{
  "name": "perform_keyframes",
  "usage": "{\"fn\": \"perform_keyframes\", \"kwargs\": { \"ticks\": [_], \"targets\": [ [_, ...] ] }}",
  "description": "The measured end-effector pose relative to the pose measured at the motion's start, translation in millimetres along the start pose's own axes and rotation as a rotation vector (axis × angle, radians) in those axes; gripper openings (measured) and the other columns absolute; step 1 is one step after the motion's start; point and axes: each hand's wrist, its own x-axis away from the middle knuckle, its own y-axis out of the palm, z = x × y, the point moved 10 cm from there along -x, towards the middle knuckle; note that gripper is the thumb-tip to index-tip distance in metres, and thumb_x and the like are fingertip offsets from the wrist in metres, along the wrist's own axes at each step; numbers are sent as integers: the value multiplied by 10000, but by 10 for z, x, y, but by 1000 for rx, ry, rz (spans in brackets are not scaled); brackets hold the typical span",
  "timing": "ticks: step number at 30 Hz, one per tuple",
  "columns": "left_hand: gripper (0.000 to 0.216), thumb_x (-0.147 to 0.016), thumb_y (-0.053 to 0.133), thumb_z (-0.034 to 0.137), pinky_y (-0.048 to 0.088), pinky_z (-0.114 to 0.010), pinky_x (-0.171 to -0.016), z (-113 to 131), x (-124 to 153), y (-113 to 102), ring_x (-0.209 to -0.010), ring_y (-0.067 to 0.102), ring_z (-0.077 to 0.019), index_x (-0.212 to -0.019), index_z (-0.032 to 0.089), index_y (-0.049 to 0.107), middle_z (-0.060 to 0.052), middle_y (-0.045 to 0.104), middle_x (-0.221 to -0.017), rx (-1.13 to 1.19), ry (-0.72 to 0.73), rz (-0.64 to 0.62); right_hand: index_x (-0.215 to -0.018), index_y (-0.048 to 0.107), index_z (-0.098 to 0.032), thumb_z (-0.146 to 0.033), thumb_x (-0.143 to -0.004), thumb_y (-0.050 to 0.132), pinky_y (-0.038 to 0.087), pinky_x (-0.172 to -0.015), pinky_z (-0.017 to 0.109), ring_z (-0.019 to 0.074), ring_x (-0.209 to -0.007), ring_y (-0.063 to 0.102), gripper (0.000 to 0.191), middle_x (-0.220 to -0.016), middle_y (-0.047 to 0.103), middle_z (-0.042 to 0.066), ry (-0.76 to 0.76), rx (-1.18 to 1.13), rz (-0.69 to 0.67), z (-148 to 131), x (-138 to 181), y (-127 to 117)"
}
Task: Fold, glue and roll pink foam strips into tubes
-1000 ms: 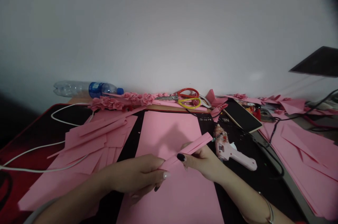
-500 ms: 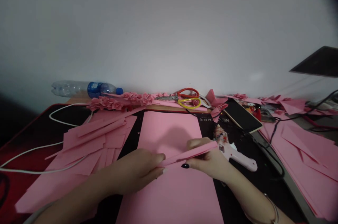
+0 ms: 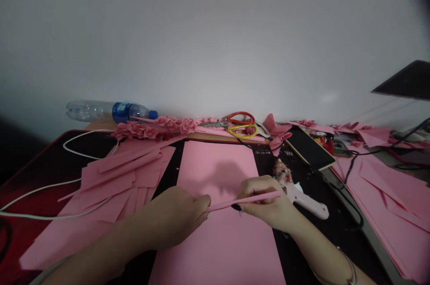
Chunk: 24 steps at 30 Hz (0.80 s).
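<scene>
Between my hands a narrow folded strip of pink paper (image 3: 223,205) is held nearly level above the desk. My left hand (image 3: 178,218) pinches its left end between thumb and fingers. My right hand (image 3: 264,200) grips the strip's right part, thumb below and curled fingers behind, with the end sticking out to the right. Under both hands lies a large pink paper sheet (image 3: 218,249) on the black mat, with a shadow on its upper part. A pale pink glue gun (image 3: 309,204) with a speckled front rests just beyond my right hand.
Overlapping pink paper pieces (image 3: 110,182) lie at left, crossed by a white cable (image 3: 40,186). Along the wall are a plastic bottle (image 3: 90,110), paper roses (image 3: 141,130) and scissors (image 3: 242,130). A phone (image 3: 311,148), black cables and more pink sheets (image 3: 386,204) sit at right.
The strip has turned flatter: its right end is lower and its broad face shows less. My right hand has closed its thumb and fingers on it.
</scene>
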Motion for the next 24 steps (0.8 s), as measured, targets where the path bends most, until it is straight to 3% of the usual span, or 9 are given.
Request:
{"fn": "perform_keyframes", "kwargs": {
  "ticks": [4, 10, 15, 24],
  "targets": [
    [203, -912, 397, 277, 216, -272, -492, -27, 3, -20, -421, 230, -131, -757, 210, 510, 34, 340, -522, 125, 18, 51, -634, 649, -139, -259, -772, 709, 349, -430, 208, 88, -466, 483, 192, -535, 600, 9, 38, -30, 21, 37, 2, -5],
    [194, -893, 434, 256, 195, -263, -501, -96, 24, -112, -457, 88, -108, -705, 209, 437, 63, 219, -526, 194, -13, 119, -721, 713, -151, -233, -686, 789, 468, -472, 212, 134, -528, 629, 117, -627, 708, 44, -2, -92, 48, 19, -7, -26],
    [172, -885, 410, 262, 192, -284, -518, -121, 8, -44, -476, 79, -127, -734, 211, 476, 51, 236, -531, 153, -60, 24, -772, 725, -148, -238, -715, 772, 489, -459, 207, 130, -510, 642, 117, -647, 726, 50, -15, -109, 36, 12, -8, -15],
    [208, -906, 399, 273, 203, -276, -509, -87, 15, -41, -428, 288, -142, -752, 211, 525, 9, 410, -515, 88, -2, 99, -680, 668, -140, -253, -796, 686, 444, -459, 220, 127, -493, 604, 162, -569, 673, 42, -42, -59, 31, -29, 11, 13]
  ]
}}
